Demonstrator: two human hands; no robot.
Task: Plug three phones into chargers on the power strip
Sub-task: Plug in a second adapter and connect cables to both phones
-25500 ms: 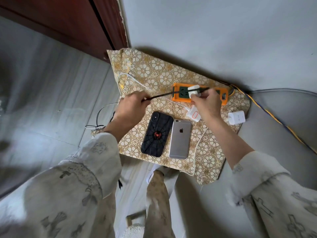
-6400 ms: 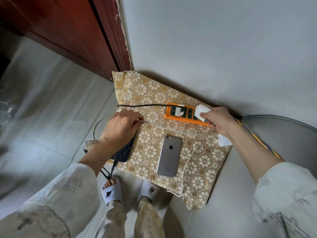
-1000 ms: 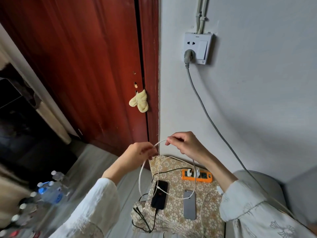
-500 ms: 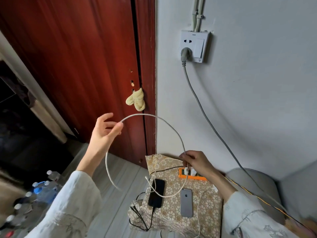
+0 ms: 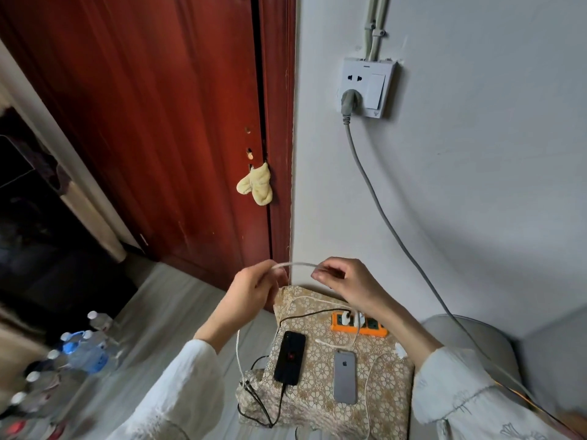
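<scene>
A short span of white cable [image 5: 297,264] is held taut between both hands, raised well above the table. The left hand [image 5: 251,292] pinches it between thumb and fingertips at one end of the span; the right hand [image 5: 344,282] pinches the other end, fingers curled around it. From the left hand the cable drops down in a long slack run toward the table's near-left corner; from the right it appears to fall to the white charger [image 5: 357,317] in the orange power strip [image 5: 359,325], though the run is partly hidden by the wrist.

Judged step: the cable is being run through the fingers to straighten it & locate the free plug end, which can't be made out here. To do it well, the pull should be kept light so the charger isn't yanked out of the strip, and the slack fed down on the grey phone's side w/o snagging the black cable [image 5: 263,404] looped over the table edge. The connector should then be lined up w/ the port at the phone's near edge before pushing.

The grey phone [image 5: 344,377] lies face-down on the patterned tablecloth [image 5: 317,404], in front of the strip, nothing visibly plugged in. The black phone [image 5: 289,357] lies just to its left, apart from it, w/ a black cable at its near end. A 3rd phone isn't visible. Another thin white lead [image 5: 368,389] runs beside the grey phone.
</scene>
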